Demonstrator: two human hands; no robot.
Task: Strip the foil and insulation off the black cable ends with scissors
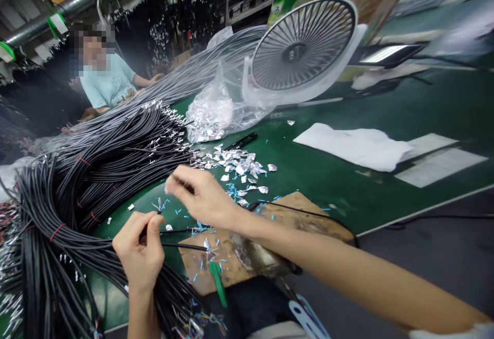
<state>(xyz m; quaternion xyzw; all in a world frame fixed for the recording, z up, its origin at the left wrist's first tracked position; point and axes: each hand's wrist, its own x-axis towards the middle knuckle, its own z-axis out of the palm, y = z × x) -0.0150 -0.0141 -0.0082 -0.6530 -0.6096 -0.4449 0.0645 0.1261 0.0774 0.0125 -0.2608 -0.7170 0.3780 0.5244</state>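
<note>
My left hand (139, 246) pinches a black cable close to its stripped end, where thin coloured wires (160, 204) fan out above the thumb. Just up and to the right, my right hand (200, 192) is closed, fingertips pressed together and slightly blurred; what they hold, if anything, I cannot make out. Below the right forearm lies a worn wooden board (193, 262) with another cable end and blue wire bits on it. A green-handled tool (218, 282) rests at the board's near edge. Foil scraps (241, 166) and blue clippings are scattered beyond my right hand.
Bundles of black cable (127, 154) cover the left side of the green table (386, 97). A clear plastic bag (216, 107) of foil scraps stands behind, beside a fan (304, 46). White sheets (355, 146) lie right. A co-worker (110, 76) sits across the table.
</note>
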